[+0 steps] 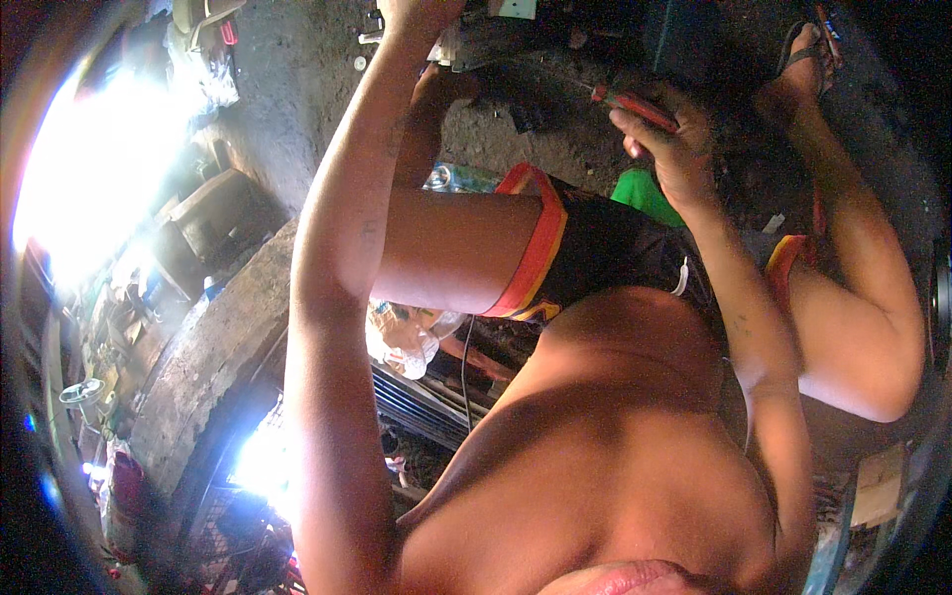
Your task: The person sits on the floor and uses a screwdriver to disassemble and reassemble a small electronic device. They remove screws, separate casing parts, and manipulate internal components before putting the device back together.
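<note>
My right hand [666,139] is closed around the red handle of a screwdriver [635,105]. Its thin shaft points left, over the dark dirt floor, toward a dim object at the top whose kind I cannot make out. My left hand [421,12] reaches to the upper edge, where the picture cuts off its fingers. Close beside that wrist are small light-coloured metal parts [448,48], too unclear to name. A piece of green cloth [647,196] lies just below my right wrist.
To the left stand a rough concrete ledge [198,367] and a wooden box-like block [213,213]. A crumpled plastic bag [407,342] and a dark cable [466,377] are beside my thigh. At lower right is a wooden piece [881,484]. Strong light glares from the left.
</note>
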`<state>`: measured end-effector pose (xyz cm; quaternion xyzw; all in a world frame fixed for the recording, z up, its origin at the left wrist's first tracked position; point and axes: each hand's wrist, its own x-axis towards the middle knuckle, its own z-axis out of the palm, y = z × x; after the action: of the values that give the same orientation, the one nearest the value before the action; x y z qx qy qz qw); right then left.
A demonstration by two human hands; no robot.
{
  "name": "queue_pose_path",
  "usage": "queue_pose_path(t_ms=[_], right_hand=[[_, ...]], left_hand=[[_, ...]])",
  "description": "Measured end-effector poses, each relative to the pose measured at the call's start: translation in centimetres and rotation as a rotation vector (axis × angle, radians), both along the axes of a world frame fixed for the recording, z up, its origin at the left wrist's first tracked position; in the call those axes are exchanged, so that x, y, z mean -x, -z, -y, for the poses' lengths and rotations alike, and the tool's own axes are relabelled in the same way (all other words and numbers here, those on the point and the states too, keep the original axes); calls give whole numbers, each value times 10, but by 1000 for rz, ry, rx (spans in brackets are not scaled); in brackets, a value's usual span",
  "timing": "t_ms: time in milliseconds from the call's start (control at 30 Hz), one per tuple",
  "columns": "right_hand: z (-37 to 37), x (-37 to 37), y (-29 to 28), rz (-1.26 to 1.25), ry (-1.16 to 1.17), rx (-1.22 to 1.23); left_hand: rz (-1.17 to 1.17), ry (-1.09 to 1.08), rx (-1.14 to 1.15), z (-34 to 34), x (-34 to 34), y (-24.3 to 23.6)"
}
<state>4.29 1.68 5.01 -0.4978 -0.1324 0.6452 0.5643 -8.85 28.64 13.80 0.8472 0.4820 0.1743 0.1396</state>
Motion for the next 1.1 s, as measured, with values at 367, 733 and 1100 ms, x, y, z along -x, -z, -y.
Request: queue_pose_path(t_ms=[367,733,1100], right_hand=[[-16,-31,0,-914,-294,226],[-23,-19,-26,271,-303,-57],[-10,-6,-12,1435,-272,-467]], left_hand=[[17,-44,78,2,-1,2],[-137,-44,-15,-14,3,11],[-75,-18,-35,-6,5,11]])
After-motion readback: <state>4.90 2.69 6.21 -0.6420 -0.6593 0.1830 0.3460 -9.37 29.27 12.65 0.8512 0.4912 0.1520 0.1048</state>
